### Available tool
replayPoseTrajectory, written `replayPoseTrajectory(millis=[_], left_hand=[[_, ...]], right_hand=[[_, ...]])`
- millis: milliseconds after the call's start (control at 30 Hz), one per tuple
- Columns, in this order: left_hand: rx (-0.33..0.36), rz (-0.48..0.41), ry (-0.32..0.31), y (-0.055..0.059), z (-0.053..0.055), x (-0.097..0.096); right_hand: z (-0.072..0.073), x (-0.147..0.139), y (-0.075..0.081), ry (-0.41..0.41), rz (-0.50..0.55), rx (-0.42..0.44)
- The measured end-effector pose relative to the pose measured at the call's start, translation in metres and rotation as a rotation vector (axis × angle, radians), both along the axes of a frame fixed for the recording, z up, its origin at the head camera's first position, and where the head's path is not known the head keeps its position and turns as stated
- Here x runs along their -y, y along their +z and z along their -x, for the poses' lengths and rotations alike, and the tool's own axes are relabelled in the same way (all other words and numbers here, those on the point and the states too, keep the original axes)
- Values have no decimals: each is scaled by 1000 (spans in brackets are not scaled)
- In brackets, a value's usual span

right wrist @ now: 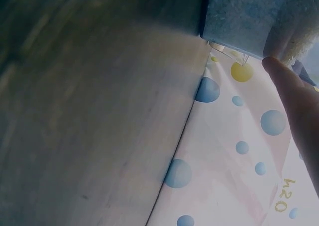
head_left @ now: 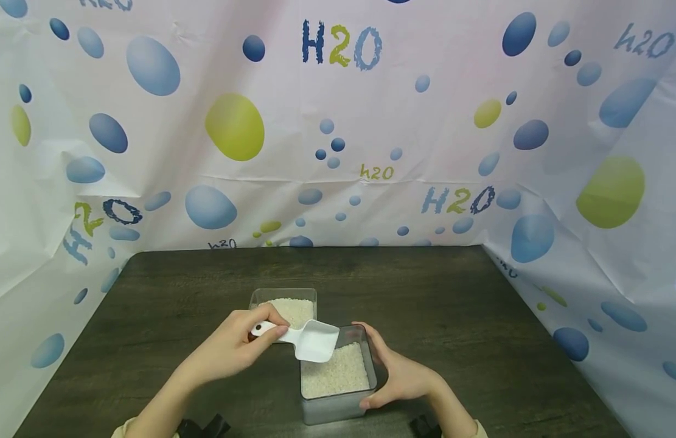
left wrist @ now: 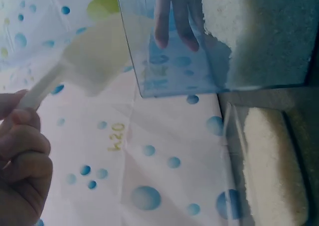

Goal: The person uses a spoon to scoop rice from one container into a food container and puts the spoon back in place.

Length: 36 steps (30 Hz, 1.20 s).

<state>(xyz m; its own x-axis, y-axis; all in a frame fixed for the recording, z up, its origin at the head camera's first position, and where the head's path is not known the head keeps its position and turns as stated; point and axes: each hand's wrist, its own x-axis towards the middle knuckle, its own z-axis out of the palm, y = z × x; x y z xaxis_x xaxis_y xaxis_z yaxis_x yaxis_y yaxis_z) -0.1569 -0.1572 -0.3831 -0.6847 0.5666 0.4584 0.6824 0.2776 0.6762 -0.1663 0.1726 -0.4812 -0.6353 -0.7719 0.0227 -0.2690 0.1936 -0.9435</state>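
Observation:
My left hand (head_left: 236, 344) pinches the handle of a white plastic scoop (head_left: 317, 340) between thumb and fingers. The scoop hangs over the back left part of a clear, grey-tinted rectangular container (head_left: 333, 409), and whether it carries any grains cannot be told. White rice (head_left: 340, 372) lies inside that container. Gripping the container's right side is my right hand (head_left: 400, 374), thumb at the front corner and fingers toward the back. In the left wrist view, the right hand's fingers (left wrist: 182, 24) show through the clear wall. The right wrist view shows one finger (right wrist: 289, 86) against the container.
Just behind and left of the large container stands a second clear container (head_left: 283, 291) with rice in it. Both are on a dark wooden table (head_left: 452, 316). A white curtain with blue and green dots (head_left: 370, 121) hangs behind the table and along both sides.

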Motion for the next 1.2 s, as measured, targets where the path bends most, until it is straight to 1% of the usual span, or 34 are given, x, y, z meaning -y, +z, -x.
replayPoseTrajectory(millis=[100,200,267,333,433,533,600,700,733,933,1000,1100,1200], left_hand=[[-72,94,-34,3,-3,-7],[-131,181,-44,3,-4,-13],[-166,239,-34,2,-5,-18],[-187,291,-27,0,-5,-22],[-226,366,-5,-5,-6,-29],[-267,410,4,-10,-7,-34],[-285,418,8,-14,-7,-36],[-269,419,13,-17,-8,-38],[-254,421,17,-18,-8,-38],[-135,421,19,-21,-9,-36],[-92,416,16,-22,-9,-35],[-1,394,6,-23,-9,-34],[130,345,-20,-25,-8,-33]], right_hand=[[0,0,0,-3,-5,-3],[0,0,1,-9,-15,-5],[0,0,1,-11,-11,-8],[0,0,1,-9,-7,-17],[0,0,0,3,5,-24],[0,0,1,6,6,-20],[0,1,1,8,11,-10],[0,1,2,16,13,-11],[0,1,2,18,12,-11],[0,-1,1,26,18,-31],[0,0,2,26,23,-23],[0,0,3,31,35,-5],[0,1,3,33,42,15]])
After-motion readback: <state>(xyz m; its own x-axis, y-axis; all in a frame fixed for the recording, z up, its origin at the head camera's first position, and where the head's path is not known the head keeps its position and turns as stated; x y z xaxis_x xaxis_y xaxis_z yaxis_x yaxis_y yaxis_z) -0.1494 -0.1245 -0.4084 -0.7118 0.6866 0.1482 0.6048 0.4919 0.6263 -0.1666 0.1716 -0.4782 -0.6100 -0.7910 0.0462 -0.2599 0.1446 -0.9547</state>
